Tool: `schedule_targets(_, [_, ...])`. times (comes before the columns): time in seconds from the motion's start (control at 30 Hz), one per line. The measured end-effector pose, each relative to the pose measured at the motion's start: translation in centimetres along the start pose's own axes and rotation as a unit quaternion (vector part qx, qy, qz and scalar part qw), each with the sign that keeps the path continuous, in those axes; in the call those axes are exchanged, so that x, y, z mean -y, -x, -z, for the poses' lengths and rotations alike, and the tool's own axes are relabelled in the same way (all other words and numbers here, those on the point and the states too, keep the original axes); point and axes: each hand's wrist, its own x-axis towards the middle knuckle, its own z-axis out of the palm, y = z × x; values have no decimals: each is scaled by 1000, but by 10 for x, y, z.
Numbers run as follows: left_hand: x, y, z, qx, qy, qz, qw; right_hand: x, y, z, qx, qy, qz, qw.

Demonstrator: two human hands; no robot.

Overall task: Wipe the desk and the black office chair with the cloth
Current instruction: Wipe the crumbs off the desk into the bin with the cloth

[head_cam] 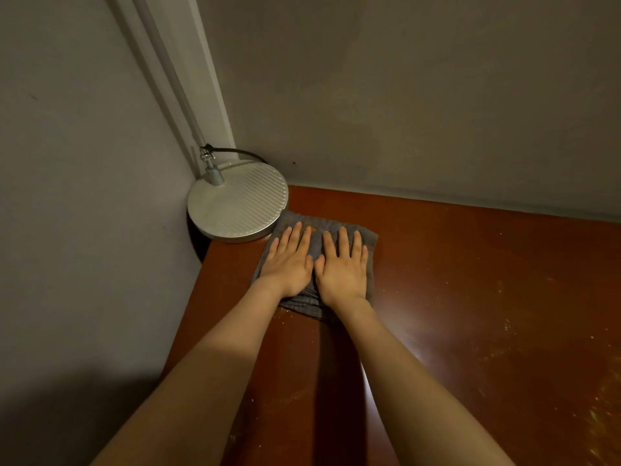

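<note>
A grey folded cloth (369,243) lies flat on the reddish-brown desk (470,297), near its far left corner. My left hand (289,260) presses on the cloth's left half with fingers straight and spread. Beside it, my right hand (342,267) lies flat on the right half, fingers straight too. The thumbs nearly touch. Pale dust and crumbs speckle the desk to the right and in front of the cloth. The black office chair is not in view.
A round silver lamp base (235,210) with a ribbed top stands in the desk's far left corner, touching the cloth's left edge; its pole (168,79) rises along the wall and a black cable (235,151) loops behind. Grey walls close the desk on the left and back.
</note>
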Motion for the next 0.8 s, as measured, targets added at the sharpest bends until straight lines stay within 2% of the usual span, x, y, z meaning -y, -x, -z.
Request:
schedule_targets(0.33, [21, 33, -10, 6, 3, 2, 1000, 23, 29, -13, 2, -11, 1, 1000])
schedule_targets(0.8, [57, 86, -21, -7, 14, 45, 999, 65, 64, -33, 31, -15, 36, 999])
